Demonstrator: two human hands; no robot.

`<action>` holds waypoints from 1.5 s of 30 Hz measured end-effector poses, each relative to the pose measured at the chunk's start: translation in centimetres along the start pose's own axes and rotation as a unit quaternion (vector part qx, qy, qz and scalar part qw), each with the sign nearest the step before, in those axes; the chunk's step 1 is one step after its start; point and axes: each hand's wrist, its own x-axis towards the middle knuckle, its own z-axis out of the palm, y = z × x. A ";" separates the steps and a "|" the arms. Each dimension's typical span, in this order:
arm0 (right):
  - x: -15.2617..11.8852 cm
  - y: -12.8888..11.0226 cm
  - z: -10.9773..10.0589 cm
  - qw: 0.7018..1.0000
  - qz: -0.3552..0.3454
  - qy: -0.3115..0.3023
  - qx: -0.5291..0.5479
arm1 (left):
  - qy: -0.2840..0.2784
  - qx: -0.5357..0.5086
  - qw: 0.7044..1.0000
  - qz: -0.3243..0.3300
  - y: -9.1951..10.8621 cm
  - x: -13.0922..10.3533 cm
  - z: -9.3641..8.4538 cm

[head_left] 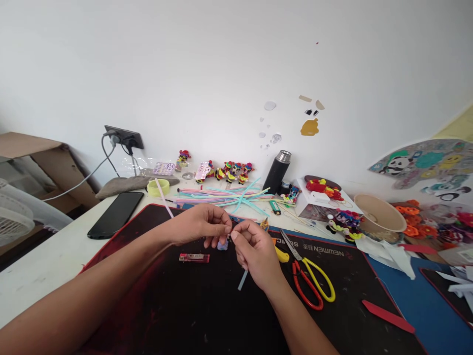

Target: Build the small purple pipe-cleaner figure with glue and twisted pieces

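Note:
Above the dark mat (177,315), my left hand (201,224) and my right hand (256,251) meet at their fingertips. Both are closed in a pinch; what sits between the fingers is too small and covered to make out. A small blue-purple piece (222,245) shows just under the left fingers. From beneath the right hand a pale blue strip (243,280) sticks out, and I cannot tell whether it is held. A red lighter (194,258) lies left of the hands. Scissors (308,278) with one red and one yellow handle lie open to the right.
Behind the hands lie pastel strips (218,196), a green lighter (275,207), and a tilted black flask (277,172). Several small colourful figures (233,172) stand by the wall. A phone (116,215) and yellow tape roll (158,188) are left; a red strip (388,316) is right.

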 end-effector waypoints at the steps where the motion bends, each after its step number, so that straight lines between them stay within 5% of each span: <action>1: 0.0 0.0 0.0 1.000 0.000 -0.002 0.001 | -0.004 0.004 1.000 -0.002 0.1 -0.1 -0.1; 15: -0.1 0.0 0.1 1.000 0.017 -0.022 -0.010 | -0.050 0.045 0.998 -0.014 0.4 -0.8 -0.9; 25: 0.1 0.4 0.1 0.999 0.024 -0.022 -0.013 | -0.031 0.068 0.997 -0.024 0.7 -0.9 -0.5; 45: 0.4 0.9 -0.5 0.997 0.000 -0.024 0.080 | 0.060 -0.150 0.987 -0.005 -1.2 0.7 1.4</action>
